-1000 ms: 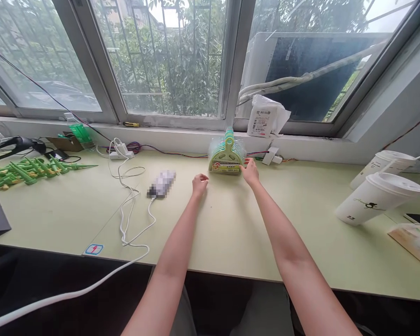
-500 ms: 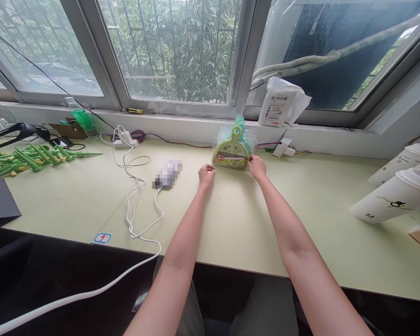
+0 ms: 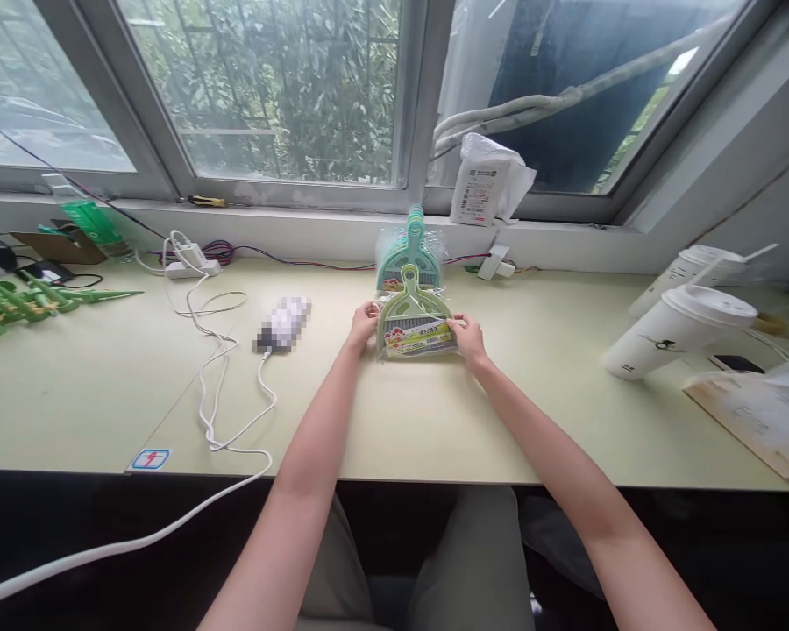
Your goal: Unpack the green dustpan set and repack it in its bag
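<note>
A light-green dustpan and brush set (image 3: pixel 411 307) in clear plastic wrap, with a printed label, is tilted up above the table between my hands. My right hand (image 3: pixel 468 338) pinches its right edge, thumb on the front. At the left edge, my left hand (image 3: pixel 364 326) has its fingers curled on the wrap; its fingertips are partly hidden. Just behind stand several stacked teal dustpan sets (image 3: pixel 413 250), also wrapped, against the wall under the window.
To the left lie a blurred phone-like device (image 3: pixel 282 324) on a white cable (image 3: pixel 223 394), a power strip (image 3: pixel 190 263) and green plastic spikes (image 3: pixel 39 298). White lidded cups (image 3: pixel 677 329) stand right. A white packet (image 3: pixel 490 180) sits on the sill.
The green dustpan set has come away from the teal stack toward me, in my right hand. My left hand has closed in on its left edge. The view has shifted right.
</note>
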### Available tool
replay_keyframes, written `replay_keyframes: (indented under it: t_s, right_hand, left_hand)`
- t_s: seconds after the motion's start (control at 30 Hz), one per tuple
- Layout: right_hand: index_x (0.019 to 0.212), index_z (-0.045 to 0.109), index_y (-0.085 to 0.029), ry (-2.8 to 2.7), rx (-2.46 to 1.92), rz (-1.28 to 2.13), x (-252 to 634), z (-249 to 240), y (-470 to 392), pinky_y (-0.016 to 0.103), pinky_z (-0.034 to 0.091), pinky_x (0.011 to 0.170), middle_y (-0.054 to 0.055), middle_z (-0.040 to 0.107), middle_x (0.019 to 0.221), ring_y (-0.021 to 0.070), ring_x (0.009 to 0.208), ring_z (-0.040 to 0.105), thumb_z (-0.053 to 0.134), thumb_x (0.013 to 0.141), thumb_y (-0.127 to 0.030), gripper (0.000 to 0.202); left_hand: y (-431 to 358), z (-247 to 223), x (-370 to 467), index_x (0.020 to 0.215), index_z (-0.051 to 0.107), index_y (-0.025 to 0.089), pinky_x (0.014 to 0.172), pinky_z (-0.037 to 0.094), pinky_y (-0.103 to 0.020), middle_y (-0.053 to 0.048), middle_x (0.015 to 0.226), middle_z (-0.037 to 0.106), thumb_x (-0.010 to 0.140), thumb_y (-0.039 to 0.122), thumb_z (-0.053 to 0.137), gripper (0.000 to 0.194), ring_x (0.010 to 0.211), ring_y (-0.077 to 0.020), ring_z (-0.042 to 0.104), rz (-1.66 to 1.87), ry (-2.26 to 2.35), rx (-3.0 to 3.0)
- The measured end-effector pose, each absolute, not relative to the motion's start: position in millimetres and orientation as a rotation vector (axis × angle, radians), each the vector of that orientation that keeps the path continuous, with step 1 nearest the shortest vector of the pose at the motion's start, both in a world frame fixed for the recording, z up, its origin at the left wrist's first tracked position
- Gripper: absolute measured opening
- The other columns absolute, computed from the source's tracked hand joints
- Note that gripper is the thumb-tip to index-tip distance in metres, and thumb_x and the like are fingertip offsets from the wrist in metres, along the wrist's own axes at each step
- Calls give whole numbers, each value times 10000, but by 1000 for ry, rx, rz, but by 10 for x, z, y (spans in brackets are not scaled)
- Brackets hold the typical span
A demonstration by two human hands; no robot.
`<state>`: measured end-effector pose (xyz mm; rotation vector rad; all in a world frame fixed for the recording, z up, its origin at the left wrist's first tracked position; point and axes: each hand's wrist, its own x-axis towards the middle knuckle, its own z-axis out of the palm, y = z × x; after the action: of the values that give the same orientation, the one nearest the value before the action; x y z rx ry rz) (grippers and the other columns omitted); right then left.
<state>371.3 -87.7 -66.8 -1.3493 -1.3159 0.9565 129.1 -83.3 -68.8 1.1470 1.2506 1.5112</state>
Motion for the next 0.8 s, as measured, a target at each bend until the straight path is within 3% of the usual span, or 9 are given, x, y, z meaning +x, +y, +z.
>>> replay_keyframes:
  t_s: [0.13,0.27,0.37,0.47,0.53,0.67,0.73,0.8]
  right_hand:
    - [895,596,-180,-1222,-1332,977,3799,-733,-1029,266,495,621,54,686,786,184,723,636,576,754,-383,248]
    - [932,601,-179,-1294,-1282,978,3798,-673,-1011,268,490,651,56,695,813,170,728,622,554,789,-398,266]
    - [944,589,-184,-1282,-1274,970,3798,-659,-999,269,491,656,55,690,805,173,743,627,539,803,-416,276]
    - [964,573,-182,-1294,-1299,926,3809,-666,-1022,288,495,668,76,684,835,193,766,635,518,822,-428,290]
    - [1013,557,-179,-1362,-1309,863,3816,-654,-1058,316,497,710,98,675,905,206,805,633,494,845,-424,304]
    - [1148,487,-205,-1603,-1201,452,3792,-556,-1190,401,439,917,130,566,1189,246,1081,544,543,841,-405,370]
    - [1066,533,-223,-1797,-1095,278,3748,-497,-1283,417,400,965,110,572,1154,256,1109,518,543,854,-393,272]
    - [872,585,-229,-1997,-1037,287,3685,-464,-1372,393,425,910,81,623,943,244,953,577,487,892,-402,200]
  left_hand:
    - [-952,-659,1415,909,642,137,806,522,-345,-55,823,693,543,224,805,410,847,-211,656,1349,999,1272]
    - [-1035,-573,1423,959,647,133,776,532,-335,-61,821,696,578,301,807,446,822,-207,661,1322,1011,1254]
    - [-1055,-499,1416,972,648,137,735,540,-327,-67,807,695,720,477,681,425,820,-217,669,1329,1032,1110]
    - [-1103,-459,1452,982,649,142,732,544,-340,-87,816,700,792,646,512,556,848,-241,675,1257,986,1033]
    - [-1153,-469,1501,1017,640,151,754,543,-349,-92,837,704,761,628,585,544,854,-245,677,1218,965,1057]
    - [-1217,-530,1594,1121,591,178,759,546,-354,-77,878,705,664,403,779,543,797,-214,683,1285,977,1058]
    - [-1218,-544,1608,1140,575,184,731,551,-340,-68,906,703,660,358,782,551,768,-195,680,1361,1004,1023]
    - [-1212,-535,1604,1144,567,189,709,553,-316,-65,958,701,678,340,763,528,777,-185,676,1440,1022,987]
